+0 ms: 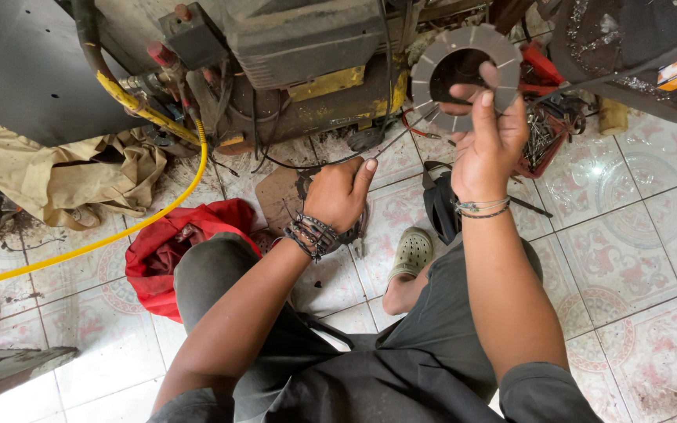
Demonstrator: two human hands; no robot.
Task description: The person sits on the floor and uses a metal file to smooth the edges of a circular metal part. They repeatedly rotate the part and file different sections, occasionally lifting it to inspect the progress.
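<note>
Machine (pixel 299 63): dark, greasy block with yellow parts, at the top of the view, standing on the floor
Floor (pixel 652 227): pale patterned tiles, dirty near the machine
Cloth (pixel 64 176): tan, crumpled, left of the machine's base
Red rag (pixel 174 251): bunched beside the person's left knee
Hose (pixel 131 223): yellow, curving from the machine down to the left edge
Red tray (pixel 546 129): just behind the right hand, holding small metal parts
Sandal (pixel 410 252): grey-green, on the person's foot, between the two forearms
Right hand (pixel 489 145): raised, holding the ring; fingertips pinch the ring's lower edge, thumb in front
Left hand (pixel 342 192): lower, closed into a fist around something near the floor; what it grips cannot be told, though metal handles (pixel 362 239) show just below it
Ring (pixel 465 72): flat grey disc with a large round hole and radial slots, held upright in front of the machine, above the left hand
Bracelets: dark cords on the left wrist (pixel 313 235), thin bands on the right wrist (pixel 481 207)
</note>
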